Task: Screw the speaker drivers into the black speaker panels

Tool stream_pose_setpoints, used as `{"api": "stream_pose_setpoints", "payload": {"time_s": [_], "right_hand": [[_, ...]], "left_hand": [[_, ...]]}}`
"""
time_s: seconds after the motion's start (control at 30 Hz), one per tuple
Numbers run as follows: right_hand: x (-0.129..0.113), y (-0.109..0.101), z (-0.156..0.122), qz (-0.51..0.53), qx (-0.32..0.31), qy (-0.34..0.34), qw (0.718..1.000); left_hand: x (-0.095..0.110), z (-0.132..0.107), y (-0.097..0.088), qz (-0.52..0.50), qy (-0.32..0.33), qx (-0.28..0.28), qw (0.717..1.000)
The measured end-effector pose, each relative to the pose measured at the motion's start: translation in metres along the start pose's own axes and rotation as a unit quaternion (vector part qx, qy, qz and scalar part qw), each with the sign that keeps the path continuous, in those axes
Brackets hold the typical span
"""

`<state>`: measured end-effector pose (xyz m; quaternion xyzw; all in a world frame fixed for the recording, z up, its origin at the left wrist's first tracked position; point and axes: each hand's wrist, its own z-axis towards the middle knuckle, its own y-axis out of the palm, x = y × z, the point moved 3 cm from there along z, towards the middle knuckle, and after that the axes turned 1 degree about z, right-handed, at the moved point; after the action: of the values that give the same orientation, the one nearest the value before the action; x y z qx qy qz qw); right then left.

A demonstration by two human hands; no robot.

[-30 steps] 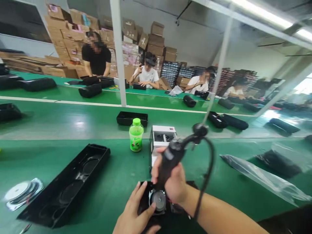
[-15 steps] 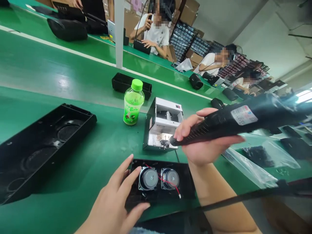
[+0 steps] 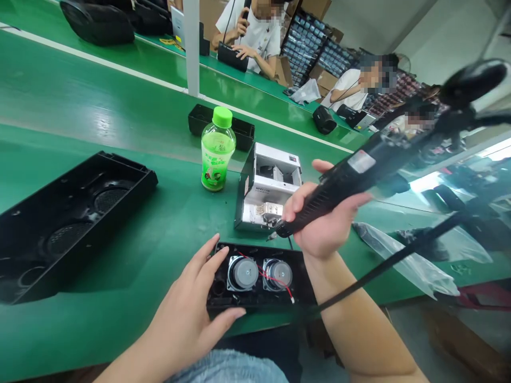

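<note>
Electric screwdriver clamped in right hand, bit held just beside screw feeder, left hand open, fingertips on black speaker housing lying on green bench, two speaker drivers mounted inside, second housing left.

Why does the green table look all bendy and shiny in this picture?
In the head view, the wide lens makes the long green workbench look curved and tilted, a shiny white glare patch sits on it, and the far right edge washes out bright white. The black electric screwdriver in the right hand still looks fairly sharp.
</note>
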<state>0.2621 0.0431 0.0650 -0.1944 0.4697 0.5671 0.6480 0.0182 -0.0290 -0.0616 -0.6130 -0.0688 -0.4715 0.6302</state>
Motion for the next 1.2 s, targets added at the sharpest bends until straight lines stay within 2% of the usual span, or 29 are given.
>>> {"api": "stream_pose_setpoints", "payload": {"time_s": [0.2,0.33,0.57,0.77,0.87,1.03,1.1,1.2], "right_hand": [[-0.029,-0.003,0.003,0.01,0.021,-0.082,0.996],[-0.027,0.008,0.018,-0.01,0.034,-0.112,0.993],[-0.001,0.01,0.024,-0.015,0.021,-0.1,0.995],[-0.004,0.017,0.023,-0.025,0.0,-0.101,0.995],[-0.004,0.022,0.024,-0.048,-0.028,-0.055,0.997],[0.002,0.017,0.019,-0.028,-0.029,-0.002,0.999],[-0.005,0.011,0.01,-0.023,-0.014,0.015,1.0],[-0.037,0.004,-0.011,-0.018,0.021,0.001,1.0]], "left_hand": [[-0.001,0.001,0.001,0.002,0.011,-0.008,1.0],[0.001,0.001,-0.001,0.0,-0.003,-0.006,1.0],[0.002,0.0,-0.001,0.004,-0.009,-0.012,1.0],[0.001,0.002,-0.001,-0.004,-0.004,-0.012,1.0],[0.001,0.003,-0.002,-0.006,0.001,-0.013,1.0],[0.002,0.003,-0.002,-0.007,0.011,-0.018,1.0],[0.002,0.003,-0.002,-0.006,0.013,-0.017,1.0],[0.002,0.004,-0.001,-0.011,0.015,-0.019,1.0]]}}
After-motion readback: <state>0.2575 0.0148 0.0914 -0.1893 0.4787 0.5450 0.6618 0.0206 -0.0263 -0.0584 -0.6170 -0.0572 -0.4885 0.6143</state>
